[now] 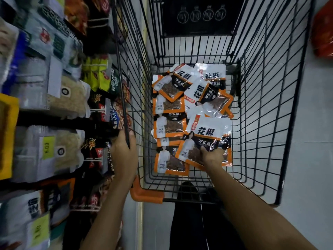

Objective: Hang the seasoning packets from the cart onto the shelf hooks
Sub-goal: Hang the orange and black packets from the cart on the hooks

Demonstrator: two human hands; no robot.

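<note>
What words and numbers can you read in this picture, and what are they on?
"花椒": white top of the packet that the right hand grips, and others in the cart.
"6.00": yellow price tag among the shelf packs.
Black band under "花椒", black sign at the cart's end, the shelf packs' print: too blurred to read.

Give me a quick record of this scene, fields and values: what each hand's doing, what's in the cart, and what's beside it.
cart: black wire basket, orange handle corner
left hand: grips the cart's left rim wire
right hand: holds one seasoning packet by its near edge, inside the cart
other packets: overlapping pile on the cart floor
shelf goods: bagged items hanging on the left
stage: held packet not yet out of the cart
</note>
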